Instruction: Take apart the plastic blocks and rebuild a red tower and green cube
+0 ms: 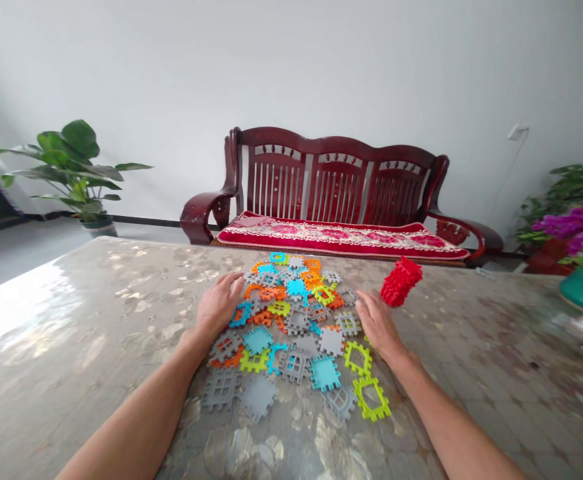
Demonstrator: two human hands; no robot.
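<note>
Flat plastic interlocking building tiles with notched edges lie in a loose spread between my two hands. Among them are a light blue tile (324, 373), a grey window tile (294, 365), a solid grey tile (259, 396), a lime-green frame (371, 399) and an orange tile (312, 277). At the left edge of the spread rests my left hand (220, 301), open, its fingers stretched forward beside the tiles. My right hand (377, 323) lies open along the right edge, fingertips by a grey tile (348, 296). Neither hand visibly grips anything. Several tiles overlap and partly hide others.
A red, ridged stack (401, 282) stands tilted right of my right hand on the patterned table (121, 360). Behind the table is a dark red wooden bench (338, 177). A potted plant (78, 170) stands left; purple flowers (578, 227) are right.
</note>
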